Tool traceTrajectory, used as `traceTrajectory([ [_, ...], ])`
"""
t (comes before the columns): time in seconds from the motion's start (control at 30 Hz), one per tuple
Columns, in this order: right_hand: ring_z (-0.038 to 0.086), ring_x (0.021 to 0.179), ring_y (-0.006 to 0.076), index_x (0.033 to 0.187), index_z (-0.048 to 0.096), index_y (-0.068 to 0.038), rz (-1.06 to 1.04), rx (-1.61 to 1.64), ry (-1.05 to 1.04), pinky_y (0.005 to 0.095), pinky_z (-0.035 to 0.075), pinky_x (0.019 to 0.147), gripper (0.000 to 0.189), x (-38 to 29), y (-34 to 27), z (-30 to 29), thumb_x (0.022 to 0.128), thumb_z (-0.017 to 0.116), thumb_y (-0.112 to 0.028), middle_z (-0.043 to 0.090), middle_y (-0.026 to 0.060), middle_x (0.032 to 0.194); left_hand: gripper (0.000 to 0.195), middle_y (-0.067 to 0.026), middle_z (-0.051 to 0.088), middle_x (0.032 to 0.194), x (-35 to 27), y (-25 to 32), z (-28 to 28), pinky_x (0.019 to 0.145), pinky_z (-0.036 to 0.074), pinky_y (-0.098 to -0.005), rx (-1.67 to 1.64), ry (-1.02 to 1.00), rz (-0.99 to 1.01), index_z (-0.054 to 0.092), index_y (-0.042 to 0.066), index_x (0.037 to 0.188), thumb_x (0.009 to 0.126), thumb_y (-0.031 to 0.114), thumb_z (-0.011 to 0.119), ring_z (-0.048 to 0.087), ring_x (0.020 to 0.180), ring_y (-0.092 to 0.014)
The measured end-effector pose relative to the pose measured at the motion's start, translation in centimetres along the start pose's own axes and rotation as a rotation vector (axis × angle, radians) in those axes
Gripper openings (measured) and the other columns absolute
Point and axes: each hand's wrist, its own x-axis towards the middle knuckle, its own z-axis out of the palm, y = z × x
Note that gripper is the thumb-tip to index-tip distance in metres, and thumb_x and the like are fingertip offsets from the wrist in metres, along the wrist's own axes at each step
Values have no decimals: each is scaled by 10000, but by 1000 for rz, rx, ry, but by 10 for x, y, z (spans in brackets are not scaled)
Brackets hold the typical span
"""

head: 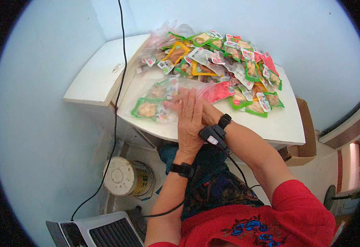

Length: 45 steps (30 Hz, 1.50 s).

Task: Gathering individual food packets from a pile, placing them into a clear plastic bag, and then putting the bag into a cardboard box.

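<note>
Before me, a clear plastic bag [180, 82] with a pinkish-red part [218, 91] lies on the front of a white tabletop [254, 129]. Two green-edged food packets, one nearer [147, 109] and one farther [157, 91], show in or under its left part. My right hand [204, 108] reaches leftward at the bag, its fingers blurred and partly covered by plastic. Across it lies my left hand [190, 122], fingers extended and pointing away from me. The overlap hides whether either hand grips the film.
Behind the bag rises a heap of sealed food packets [207, 58] edged green, yellow and red. A black cable [123, 61] hangs at left. Below are a lidded bucket [119, 176] and a grey-black appliance [112, 233]. A cardboard box [306, 132] stands right of the table.
</note>
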Motion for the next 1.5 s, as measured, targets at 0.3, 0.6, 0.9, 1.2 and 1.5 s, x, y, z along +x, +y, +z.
traceTrajectory([
  [0.3, 593, 821, 291, 942, 636, -43, -250, -640, -48, 427, 473, 704, 129, 1, 23, -18, 895, 550, -126, 640, 107, 972, 601, -218, 382, 1456, 6, 7, 0, 1128, 274, -491, -21, -21, -43, 422, -2, 1359, 816, 154, 627, 362, 1350, -399],
  [0.6, 613, 698, 288, 910, 653, -9, -168, -528, 87, 402, 465, 605, 137, -47, -20, -23, 841, 609, -120, 651, 137, 822, 679, -234, 374, 1450, 8, 11, 1, 1140, 248, -504, 22, -3, -59, 385, -8, 1380, 706, -72, 434, 336, 1357, -415],
  [0.9, 618, 930, 311, 973, 658, -3, 326, -1099, 329, 379, 519, 798, 309, -104, -111, -68, 677, 575, 35, 647, 142, 1022, 798, -237, 342, 1461, 5, 10, -2, 1153, 232, -492, 25, -9, -58, 360, -32, 1385, 592, -119, 383, 293, 1375, -411],
  [1.2, 528, 1122, 322, 1122, 601, -40, 164, -1276, 191, 439, 426, 957, 418, -108, -73, -98, 708, 572, 9, 588, 142, 1140, 810, -235, 326, 1467, 6, 11, 1, 1159, 229, -465, 29, -20, -57, 346, -39, 1391, 586, -124, 372, 284, 1379, -407],
  [1.5, 620, 710, 292, 946, 666, -12, 223, -1150, 361, 390, 485, 664, 166, -115, -115, -114, 826, 600, -106, 645, 129, 741, 767, -230, 319, 1472, 7, 13, -1, 1156, 213, -493, 0, -49, -108, 339, -50, 1387, 625, -93, 403, 246, 1397, -404],
])
